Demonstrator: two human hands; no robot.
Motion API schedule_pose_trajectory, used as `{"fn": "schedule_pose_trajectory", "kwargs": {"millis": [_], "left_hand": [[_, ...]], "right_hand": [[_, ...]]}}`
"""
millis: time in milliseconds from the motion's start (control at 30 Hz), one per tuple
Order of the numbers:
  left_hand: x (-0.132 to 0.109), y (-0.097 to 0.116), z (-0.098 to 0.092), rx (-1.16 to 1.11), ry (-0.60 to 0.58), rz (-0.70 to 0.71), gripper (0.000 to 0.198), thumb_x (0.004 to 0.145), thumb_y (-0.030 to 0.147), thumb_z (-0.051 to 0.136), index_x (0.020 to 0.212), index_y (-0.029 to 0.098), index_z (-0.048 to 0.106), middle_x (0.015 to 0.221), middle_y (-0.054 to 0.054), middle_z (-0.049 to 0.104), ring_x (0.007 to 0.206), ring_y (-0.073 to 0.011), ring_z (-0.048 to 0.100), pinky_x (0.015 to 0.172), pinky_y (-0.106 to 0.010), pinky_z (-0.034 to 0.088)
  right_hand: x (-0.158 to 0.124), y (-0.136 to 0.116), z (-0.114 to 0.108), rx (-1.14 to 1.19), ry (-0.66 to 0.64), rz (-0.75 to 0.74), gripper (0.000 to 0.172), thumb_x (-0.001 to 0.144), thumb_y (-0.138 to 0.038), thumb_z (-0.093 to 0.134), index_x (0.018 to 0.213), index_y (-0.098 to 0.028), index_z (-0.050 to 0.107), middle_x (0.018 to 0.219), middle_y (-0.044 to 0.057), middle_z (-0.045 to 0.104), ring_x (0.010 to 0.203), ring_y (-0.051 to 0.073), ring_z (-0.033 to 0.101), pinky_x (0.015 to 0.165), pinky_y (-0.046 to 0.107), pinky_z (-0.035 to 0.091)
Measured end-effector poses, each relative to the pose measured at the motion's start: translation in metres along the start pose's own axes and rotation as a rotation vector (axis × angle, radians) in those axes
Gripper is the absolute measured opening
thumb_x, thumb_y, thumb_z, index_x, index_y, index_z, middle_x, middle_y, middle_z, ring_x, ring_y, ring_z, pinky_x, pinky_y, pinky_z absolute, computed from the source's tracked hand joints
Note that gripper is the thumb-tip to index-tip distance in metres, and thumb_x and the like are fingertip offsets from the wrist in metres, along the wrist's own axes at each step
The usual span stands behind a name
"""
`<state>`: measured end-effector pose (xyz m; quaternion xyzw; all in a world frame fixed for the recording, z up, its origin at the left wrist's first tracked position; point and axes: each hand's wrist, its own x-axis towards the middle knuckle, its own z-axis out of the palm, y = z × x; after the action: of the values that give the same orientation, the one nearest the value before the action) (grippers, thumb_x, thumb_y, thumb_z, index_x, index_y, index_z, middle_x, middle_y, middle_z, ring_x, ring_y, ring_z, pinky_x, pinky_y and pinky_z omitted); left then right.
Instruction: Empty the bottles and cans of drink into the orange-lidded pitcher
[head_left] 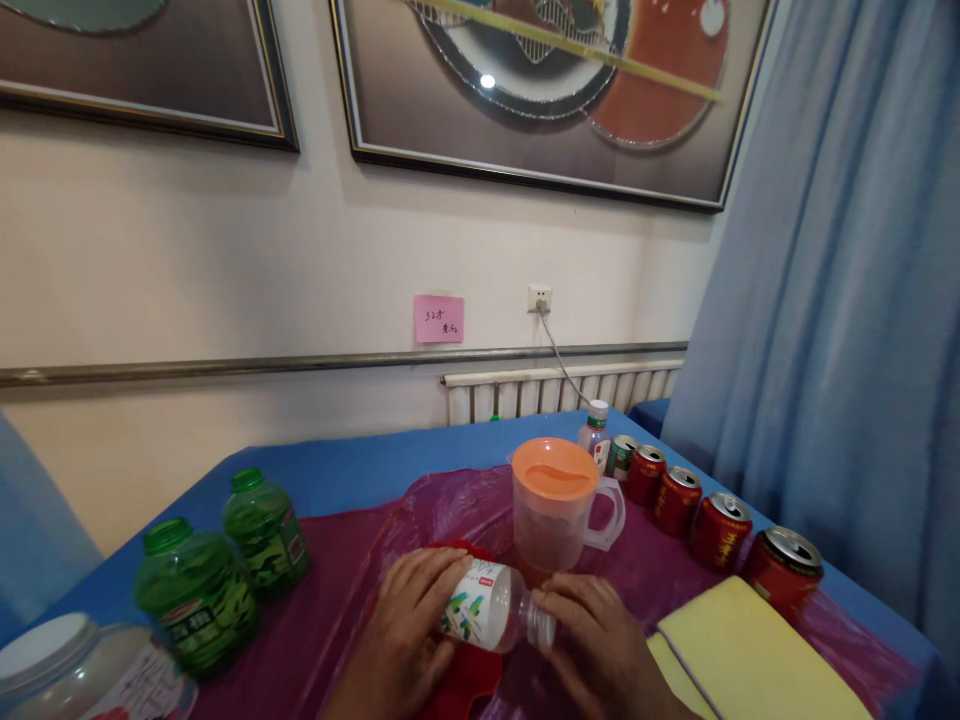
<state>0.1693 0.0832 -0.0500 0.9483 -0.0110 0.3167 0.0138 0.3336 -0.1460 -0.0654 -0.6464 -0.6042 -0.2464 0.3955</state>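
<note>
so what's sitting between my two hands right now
In the head view, a small clear bottle lies on its side between them: left hand around its body, right hand on its cap.

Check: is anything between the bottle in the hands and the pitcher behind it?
Nothing visible. The left hand holds the bottle, the right hand grips its cap, and the pitcher stands close behind with no object between. Its orange lid is on.
</note>
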Motion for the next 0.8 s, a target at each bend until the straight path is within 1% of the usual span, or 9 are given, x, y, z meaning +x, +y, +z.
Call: {"fn": "schedule_pose_trajectory", "kwargs": {"millis": [233,433,500,567,633,700,800], "left_hand": [[-0.003,0.002,0.003,-0.027,-0.026,-0.003,0.081,0.069,0.002,0.055,0.145,0.028,0.047,0.138,-0.006,0.063,0.126,-0.0288,0.056,0.110,-0.050,0.042],[-0.003,-0.002,0.000,-0.040,-0.005,-0.029,0.075,0.072,0.007,0.058,0.144,0.029,0.049,0.136,-0.008,0.065,0.124,-0.0301,0.060,0.108,-0.050,0.046],[-0.003,-0.004,-0.001,-0.053,0.029,-0.070,0.073,0.074,0.011,0.060,0.144,0.027,0.049,0.136,-0.009,0.065,0.123,-0.0305,0.061,0.107,-0.049,0.047],[-0.002,-0.005,-0.001,-0.080,0.085,-0.128,0.069,0.075,0.017,0.065,0.141,0.026,0.051,0.133,-0.010,0.067,0.121,-0.0312,0.063,0.106,-0.048,0.050],[-0.002,-0.005,0.000,-0.126,0.136,-0.205,0.064,0.076,0.026,0.072,0.137,0.026,0.054,0.129,-0.009,0.070,0.117,-0.0316,0.066,0.103,-0.048,0.052],[-0.001,-0.004,0.002,-0.191,0.164,-0.305,0.061,0.075,0.033,0.076,0.133,0.026,0.058,0.124,-0.008,0.072,0.111,-0.0313,0.069,0.098,-0.046,0.056],[-0.001,-0.004,0.005,-0.298,0.187,-0.463,0.058,0.074,0.038,0.076,0.129,0.024,0.061,0.120,-0.008,0.075,0.105,-0.0311,0.073,0.090,-0.044,0.061]], "right_hand": [[-0.007,0.006,0.000,-0.047,0.011,-0.104,0.044,0.084,-0.007,0.056,0.125,-0.022,0.055,0.108,0.009,0.073,0.092,0.022,0.070,0.077,0.036,0.057],[-0.011,0.011,-0.001,-0.056,0.068,-0.099,0.044,0.083,-0.008,0.057,0.123,-0.025,0.056,0.105,0.008,0.074,0.091,0.022,0.071,0.076,0.035,0.058],[-0.016,0.012,-0.002,-0.039,0.081,-0.043,0.042,0.083,-0.012,0.060,0.122,-0.025,0.055,0.106,0.008,0.074,0.092,0.023,0.072,0.077,0.035,0.059],[-0.022,0.011,0.000,-0.009,0.082,0.068,0.042,0.082,-0.017,0.064,0.122,-0.025,0.055,0.107,0.009,0.074,0.095,0.024,0.072,0.080,0.036,0.060],[-0.029,0.009,0.003,0.037,0.072,0.179,0.043,0.081,-0.018,0.064,0.122,-0.025,0.054,0.106,0.008,0.073,0.095,0.024,0.073,0.080,0.034,0.060],[-0.036,0.007,0.007,0.083,0.037,0.261,0.042,0.079,-0.016,0.061,0.120,-0.025,0.054,0.103,0.007,0.073,0.091,0.022,0.073,0.079,0.031,0.060],[-0.046,0.007,0.015,0.111,-0.076,0.344,0.039,0.075,-0.013,0.062,0.112,-0.025,0.057,0.094,0.003,0.073,0.083,0.020,0.072,0.073,0.029,0.058]]}}
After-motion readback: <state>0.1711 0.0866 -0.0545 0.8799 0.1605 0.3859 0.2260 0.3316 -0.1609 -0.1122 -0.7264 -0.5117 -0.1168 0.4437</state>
